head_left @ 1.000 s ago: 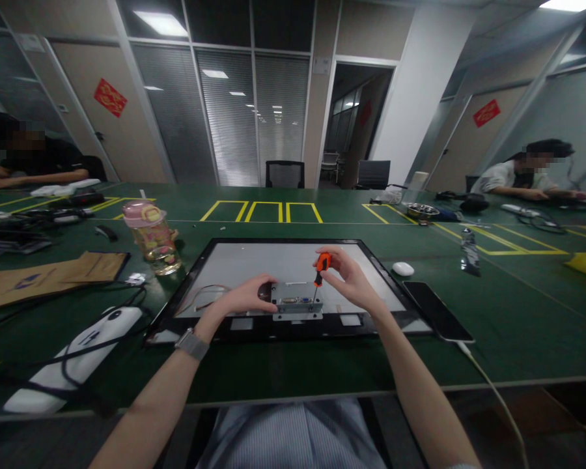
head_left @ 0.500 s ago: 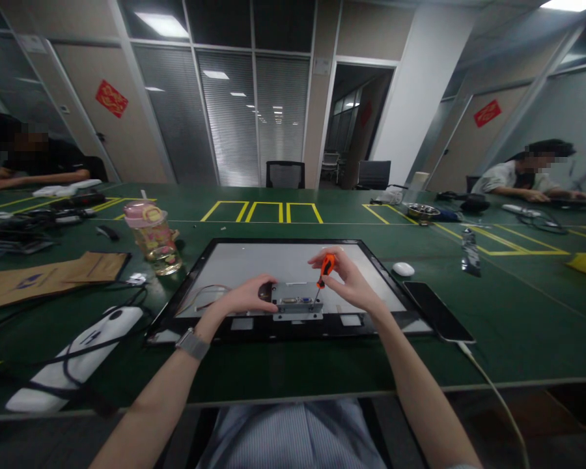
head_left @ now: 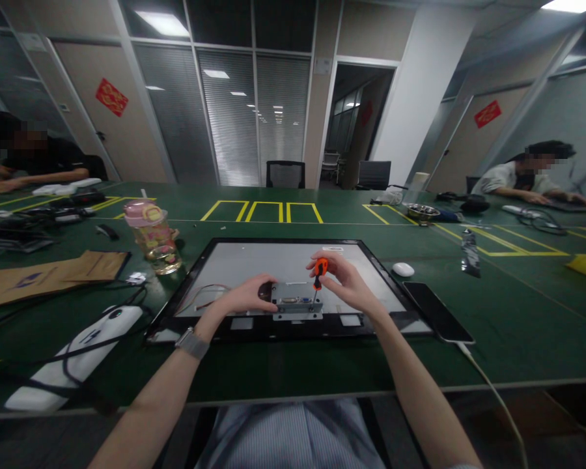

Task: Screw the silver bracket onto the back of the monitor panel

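Observation:
A flat display panel [head_left: 268, 260] with a black frame lies face down or flat on the green table before me. Near its front edge sits a metal bracket [head_left: 297, 312] with connector ports. My left hand [head_left: 247, 296] grips the bracket's left end, thumb at the front and fingers behind. In my right hand [head_left: 346, 280] is an orange and black screwdriver [head_left: 321, 270], held nearly upright by the fingers. Its tip reaches the bracket to the right of the blue port. Whether it sits in a screw is too small to tell. Thin wires [head_left: 200, 296] lie left of the bracket.
To the left stand a pink-lidded bottle [head_left: 153, 234], a paper bag [head_left: 53, 277] and a white power strip [head_left: 78, 358] with black cables. At right lie a white case [head_left: 403, 269], a phone [head_left: 438, 311] on a cable and a metal bowl [head_left: 422, 212]. Two people sit farther off.
The screwdriver's handle has tilted slightly left and become more upright, and my right hand's fingers have shifted with it. My left hand stays on the bracket.

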The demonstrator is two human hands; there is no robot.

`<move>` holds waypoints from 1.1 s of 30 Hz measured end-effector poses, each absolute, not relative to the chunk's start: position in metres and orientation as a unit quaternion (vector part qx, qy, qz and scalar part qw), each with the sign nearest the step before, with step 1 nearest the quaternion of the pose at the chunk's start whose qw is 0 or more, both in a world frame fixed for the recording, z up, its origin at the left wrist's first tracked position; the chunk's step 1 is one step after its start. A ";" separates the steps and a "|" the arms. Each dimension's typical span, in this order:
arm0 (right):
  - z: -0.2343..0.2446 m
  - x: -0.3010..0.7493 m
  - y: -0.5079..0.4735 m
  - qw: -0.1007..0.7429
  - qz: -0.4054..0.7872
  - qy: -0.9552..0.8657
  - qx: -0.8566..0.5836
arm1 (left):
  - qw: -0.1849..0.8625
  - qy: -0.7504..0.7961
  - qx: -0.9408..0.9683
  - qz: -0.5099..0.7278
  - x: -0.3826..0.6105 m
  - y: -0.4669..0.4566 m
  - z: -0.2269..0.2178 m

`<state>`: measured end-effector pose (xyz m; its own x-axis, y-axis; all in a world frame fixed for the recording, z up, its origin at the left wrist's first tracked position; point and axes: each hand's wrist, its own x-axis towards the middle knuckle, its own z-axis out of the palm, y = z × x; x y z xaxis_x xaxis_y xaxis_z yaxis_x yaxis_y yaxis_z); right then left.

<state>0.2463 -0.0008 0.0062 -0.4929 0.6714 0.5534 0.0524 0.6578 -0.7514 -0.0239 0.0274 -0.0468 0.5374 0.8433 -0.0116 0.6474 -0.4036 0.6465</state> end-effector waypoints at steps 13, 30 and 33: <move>-0.001 0.248 0.006 0.466 0.307 -0.788 -0.261 | 0.291 0.447 0.829 0.168 -0.025 0.030 -0.052; 0.003 0.254 0.010 0.526 0.377 -0.712 -0.272 | 0.285 0.445 0.833 0.165 -0.026 0.030 -0.051; 0.002 0.251 0.011 0.526 0.369 -0.715 -0.277 | 0.283 0.449 0.832 0.162 -0.026 0.030 -0.050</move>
<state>0.2512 0.0107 0.0022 -0.2942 0.7835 0.5473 0.0072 0.5744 -0.8185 -0.0256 0.0296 -0.0505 0.5448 0.8384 0.0154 0.6548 -0.4369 0.6168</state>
